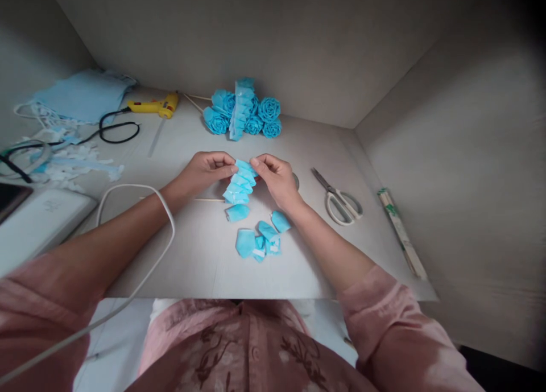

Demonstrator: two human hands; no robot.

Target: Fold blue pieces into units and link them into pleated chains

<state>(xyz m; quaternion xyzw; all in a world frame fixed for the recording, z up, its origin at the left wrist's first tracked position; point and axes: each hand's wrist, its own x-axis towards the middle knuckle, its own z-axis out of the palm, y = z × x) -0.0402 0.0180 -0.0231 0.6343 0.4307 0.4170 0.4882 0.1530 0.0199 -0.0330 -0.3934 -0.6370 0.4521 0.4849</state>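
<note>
A pleated strip of light-blue face-mask fabric (241,182) hangs between my hands above the table. My left hand (212,167) pinches its upper left edge between thumb and fingers. At the upper right edge, the thumb and fingers of my right hand (275,176) are closed on the same strip. Just below it lie a curled blue petal (237,212) and several more cut petals (246,243). A thin wooden stick (207,199) runs out to the left behind the strip. Something round and partly hidden (296,181) sits behind my right hand.
Blue fabric roses (269,109) on sticks and another pleated strip (242,108) lie at the back. A yellow glue gun (154,105), stacked masks (85,96) and scraps (81,160) are left. Scissors (339,201) and bundled sticks (401,232) lie right. A white cable (170,210) loops over my left forearm.
</note>
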